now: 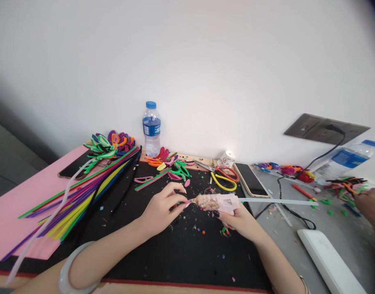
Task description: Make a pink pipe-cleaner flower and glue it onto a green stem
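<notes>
My right hand (239,220) grips a pink glue gun (219,202) crusted with scraps, lying sideways over the black mat (175,253). A clear glue stick (276,201) sticks out of its back to the right. My left hand (164,208) is closed in a pinch at the gun's nozzle, its fingertips pressed on something small that I cannot make out. A pale bangle (71,269) sits on my left wrist.
Pipe cleaners (83,196) fan over the mat and the pink sheet (18,204). Scissors (222,173), a phone (251,179), a second phone (75,165), a water bottle (151,128) and a lying bottle (346,159) stand around. Another person's hand (371,206) is at the right edge.
</notes>
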Demonstrator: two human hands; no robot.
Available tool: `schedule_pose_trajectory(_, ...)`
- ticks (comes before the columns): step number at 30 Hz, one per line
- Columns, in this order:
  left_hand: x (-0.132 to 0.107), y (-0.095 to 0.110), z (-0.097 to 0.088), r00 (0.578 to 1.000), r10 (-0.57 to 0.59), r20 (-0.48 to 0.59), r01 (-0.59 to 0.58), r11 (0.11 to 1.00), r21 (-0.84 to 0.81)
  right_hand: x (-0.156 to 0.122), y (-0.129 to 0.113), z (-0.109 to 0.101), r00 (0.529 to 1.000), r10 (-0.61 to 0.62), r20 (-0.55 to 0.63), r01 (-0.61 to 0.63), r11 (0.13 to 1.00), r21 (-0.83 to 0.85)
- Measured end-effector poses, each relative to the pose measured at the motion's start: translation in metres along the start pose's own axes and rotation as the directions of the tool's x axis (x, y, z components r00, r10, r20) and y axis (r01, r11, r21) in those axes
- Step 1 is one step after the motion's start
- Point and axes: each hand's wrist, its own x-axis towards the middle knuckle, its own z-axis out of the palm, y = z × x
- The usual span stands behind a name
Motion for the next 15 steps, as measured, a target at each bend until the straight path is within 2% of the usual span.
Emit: schedule_pose_trajectory(15, 0.0006, 0.001, -0.0006, 0.999, -0.011, 0.033, 0.011, 1.0, 0.015, -0.0003, -0.004, 0.0013, 0.999, -0.024, 0.033, 0.025, 0.999, -0.046)
